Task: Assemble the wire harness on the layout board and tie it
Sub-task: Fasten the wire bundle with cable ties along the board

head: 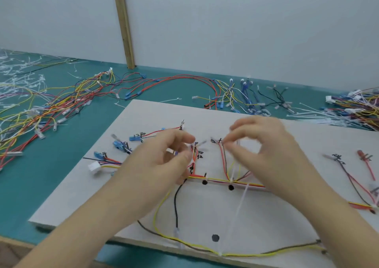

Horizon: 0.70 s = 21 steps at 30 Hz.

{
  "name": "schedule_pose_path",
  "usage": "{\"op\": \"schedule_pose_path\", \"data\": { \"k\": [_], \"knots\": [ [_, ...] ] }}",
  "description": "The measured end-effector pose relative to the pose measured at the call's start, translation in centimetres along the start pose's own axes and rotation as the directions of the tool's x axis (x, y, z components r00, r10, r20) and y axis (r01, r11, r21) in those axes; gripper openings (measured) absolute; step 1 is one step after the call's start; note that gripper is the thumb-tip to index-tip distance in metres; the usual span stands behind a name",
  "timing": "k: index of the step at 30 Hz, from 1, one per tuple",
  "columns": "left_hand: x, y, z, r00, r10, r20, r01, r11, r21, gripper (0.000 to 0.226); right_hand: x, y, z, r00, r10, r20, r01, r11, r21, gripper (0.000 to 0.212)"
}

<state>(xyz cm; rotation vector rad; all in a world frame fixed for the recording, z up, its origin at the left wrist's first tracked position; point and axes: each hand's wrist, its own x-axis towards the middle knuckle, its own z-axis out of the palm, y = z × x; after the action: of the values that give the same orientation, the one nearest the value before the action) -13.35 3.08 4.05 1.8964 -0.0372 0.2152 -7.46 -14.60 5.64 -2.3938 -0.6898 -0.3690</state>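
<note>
The harness [217,180] lay routed across the layout board [287,222] at the desk's [51,181] six o'clock, pegs fixing its shape. The left hand [164,155] pinched the red branch wires; the right hand [264,146] pinched something blurred, probably a tie.

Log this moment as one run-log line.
stage: tying | left hand: pinching wires | right hand: pinching tie, blurred | board: harness laid

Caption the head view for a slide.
Both hands, left hand and right hand, work wires on the layout board.
</note>
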Motion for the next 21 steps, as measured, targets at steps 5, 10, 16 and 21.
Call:
{"op": "schedule_pose_path", "data": {
  "k": [5,10,16,21],
  "knots": [
    [1.8,-1.1,1.2,0.999,-0.041,-0.025,0.043,0.991,0.125,0.022,-1.0,0.2,2.6,0.981,0.012,0.194,0.035,0.971,-0.236,0.008],
    [2.7,-1.4,0.7,0.999,0.039,-0.018,-0.034,0.972,0.232,0.021,0.2,-0.6,3.0,1.0,-0.012,0.027,0.018,0.971,-0.237,0.013],
    [3.7,-2.0,0.8,0.993,0.047,-0.107,-0.029,0.986,0.166,0.024,3.6,-1.7,2.0,0.969,-0.008,0.246,0.083,0.951,-0.296,0.005],
    [3.7,-2.6,0.5,0.992,0.011,-0.122,-0.006,0.999,0.036,0.025,4.8,-1.7,3.9,0.901,0.022,0.432,0.11,0.954,-0.278,0.004]
  ]
}}
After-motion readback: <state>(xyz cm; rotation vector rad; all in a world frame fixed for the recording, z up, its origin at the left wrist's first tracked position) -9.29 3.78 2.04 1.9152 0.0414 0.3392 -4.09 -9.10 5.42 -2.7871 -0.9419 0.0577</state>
